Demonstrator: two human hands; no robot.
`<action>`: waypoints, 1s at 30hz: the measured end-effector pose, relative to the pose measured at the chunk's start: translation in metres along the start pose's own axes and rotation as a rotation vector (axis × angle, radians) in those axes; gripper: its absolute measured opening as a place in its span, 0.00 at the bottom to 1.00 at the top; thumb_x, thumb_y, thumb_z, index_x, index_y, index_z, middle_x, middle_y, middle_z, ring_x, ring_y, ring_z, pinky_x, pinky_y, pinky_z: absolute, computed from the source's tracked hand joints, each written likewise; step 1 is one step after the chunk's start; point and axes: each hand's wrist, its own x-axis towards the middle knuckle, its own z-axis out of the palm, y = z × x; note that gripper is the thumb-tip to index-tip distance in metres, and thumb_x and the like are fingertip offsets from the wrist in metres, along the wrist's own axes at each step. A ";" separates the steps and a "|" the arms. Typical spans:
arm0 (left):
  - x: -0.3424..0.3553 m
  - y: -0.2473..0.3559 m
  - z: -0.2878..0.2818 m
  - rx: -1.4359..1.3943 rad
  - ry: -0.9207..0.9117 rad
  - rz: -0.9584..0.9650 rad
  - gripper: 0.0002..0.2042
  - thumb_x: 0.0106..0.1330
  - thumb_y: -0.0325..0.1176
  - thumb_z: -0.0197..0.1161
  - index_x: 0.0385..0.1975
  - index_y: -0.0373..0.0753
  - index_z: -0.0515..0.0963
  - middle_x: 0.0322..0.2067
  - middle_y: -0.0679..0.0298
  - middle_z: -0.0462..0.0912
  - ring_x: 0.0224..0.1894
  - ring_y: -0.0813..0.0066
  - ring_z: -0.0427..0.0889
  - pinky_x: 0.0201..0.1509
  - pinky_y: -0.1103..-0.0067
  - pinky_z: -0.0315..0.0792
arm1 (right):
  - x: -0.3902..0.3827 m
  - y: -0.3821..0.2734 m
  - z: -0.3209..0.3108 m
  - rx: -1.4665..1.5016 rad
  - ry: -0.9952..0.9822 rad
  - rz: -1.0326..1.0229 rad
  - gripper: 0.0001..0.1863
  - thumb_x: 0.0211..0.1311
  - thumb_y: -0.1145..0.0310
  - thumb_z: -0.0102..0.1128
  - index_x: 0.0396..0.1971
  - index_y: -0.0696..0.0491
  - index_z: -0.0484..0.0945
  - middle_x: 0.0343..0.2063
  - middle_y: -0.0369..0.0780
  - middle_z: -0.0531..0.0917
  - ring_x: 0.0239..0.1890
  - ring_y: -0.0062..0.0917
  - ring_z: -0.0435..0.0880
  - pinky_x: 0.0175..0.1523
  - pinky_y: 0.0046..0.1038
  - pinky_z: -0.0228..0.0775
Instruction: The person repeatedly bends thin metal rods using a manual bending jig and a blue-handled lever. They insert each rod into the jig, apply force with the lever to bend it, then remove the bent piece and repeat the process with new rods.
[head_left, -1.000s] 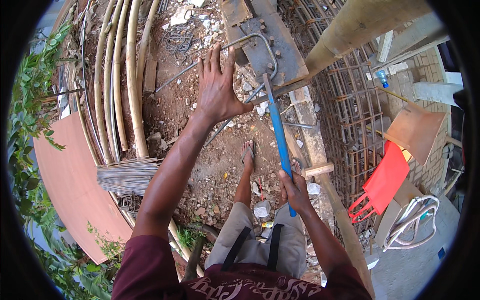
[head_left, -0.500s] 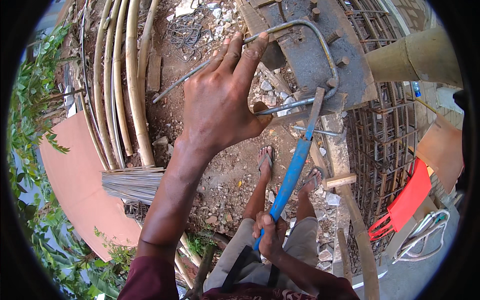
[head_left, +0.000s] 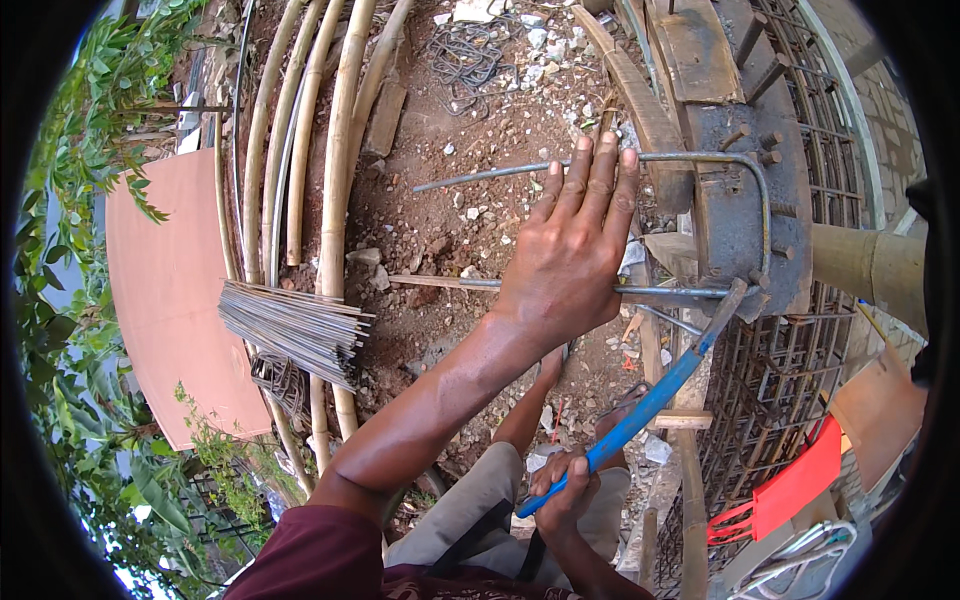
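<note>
Head view: rod point(head_left: 766, 212) looks mid-bend, right hand point(head_left: 567, 492) clenched on the blue bar point(head_left: 640, 418), tip by the plate's point(head_left: 728, 215) near edge, left hand point(head_left: 575, 245) flat-fingered across, next pull needing steadiness imo.

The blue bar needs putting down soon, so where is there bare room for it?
The brown board is mostly bare between foliage and bamboo poles, tilt unclear. Pebbly dirt lies between the legs of the bent rod, left of the left hand. Crowded: the metal plate, with pegs and rod, and the rebar cage.
</note>
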 end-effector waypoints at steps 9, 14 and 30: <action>-0.009 0.003 0.011 0.029 0.104 -0.030 0.47 0.48 0.21 0.67 0.78 0.34 0.64 0.76 0.46 0.67 0.78 0.44 0.66 0.75 0.57 0.73 | 0.008 0.021 -0.008 -0.125 0.042 0.070 0.24 0.78 0.51 0.62 0.23 0.48 0.67 0.16 0.31 0.71 0.17 0.17 0.72 0.23 0.26 0.63; -0.029 0.041 -0.011 -0.057 -0.026 -0.229 0.22 0.64 0.33 0.73 0.59 0.46 0.85 0.69 0.50 0.77 0.66 0.46 0.80 0.62 0.58 0.82 | -0.014 -0.039 -0.026 -0.522 -0.051 -0.091 0.25 0.73 0.53 0.70 0.20 0.49 0.71 0.12 0.28 0.69 0.14 0.13 0.69 0.19 0.25 0.61; -0.050 0.076 -0.127 -0.581 0.121 -0.360 0.27 0.76 0.59 0.62 0.54 0.39 0.88 0.39 0.47 0.92 0.38 0.52 0.91 0.46 0.62 0.82 | -0.156 -0.234 -0.183 -1.137 0.112 -0.164 0.20 0.69 0.53 0.75 0.35 0.58 0.88 0.15 0.31 0.75 0.16 0.14 0.72 0.22 0.27 0.62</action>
